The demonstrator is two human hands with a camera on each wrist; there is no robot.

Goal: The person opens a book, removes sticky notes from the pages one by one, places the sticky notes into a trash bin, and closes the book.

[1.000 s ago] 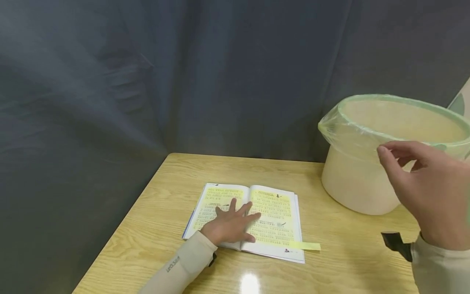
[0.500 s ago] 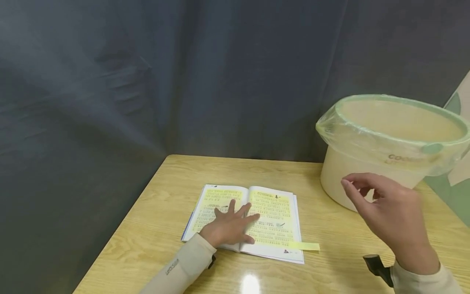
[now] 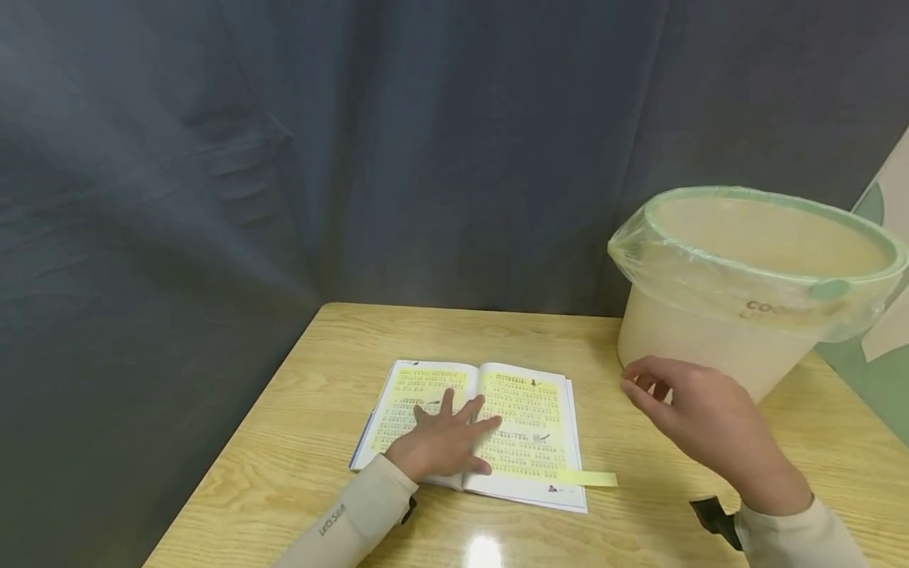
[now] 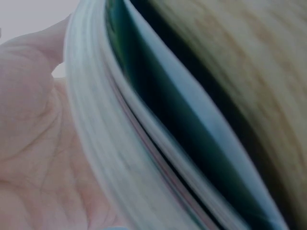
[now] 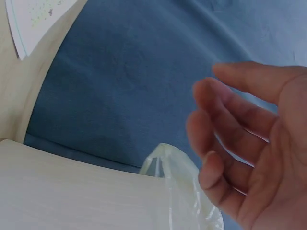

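An open book (image 3: pixel 521 402) with yellow-tinted lines of print lies on the wooden table. My left hand (image 3: pixel 447 442), fingers spread, rests on it across the middle fold. A yellow strip (image 3: pixel 592 478) lies on the lower right page and sticks out past its edge. The left wrist view shows the book's page edges (image 4: pixel 96 96) close up, beside the palm. My right hand (image 3: pixel 703 418) is in the air to the right of the book, in front of the bin. Its fingers (image 5: pixel 206 139) are loosely curled, with nothing visible between them.
A cream bin (image 3: pixel 682 339) with a green rim stands at the right, a clear plastic bag (image 3: pixel 675 264) folded over its rim. Dark cloth (image 3: pixel 461 158) hangs behind and to the left of the wooden table (image 3: pixel 284 442).
My right hand has moved left and down, away from the bin's rim and toward the book. The left hand stays spread on the book.
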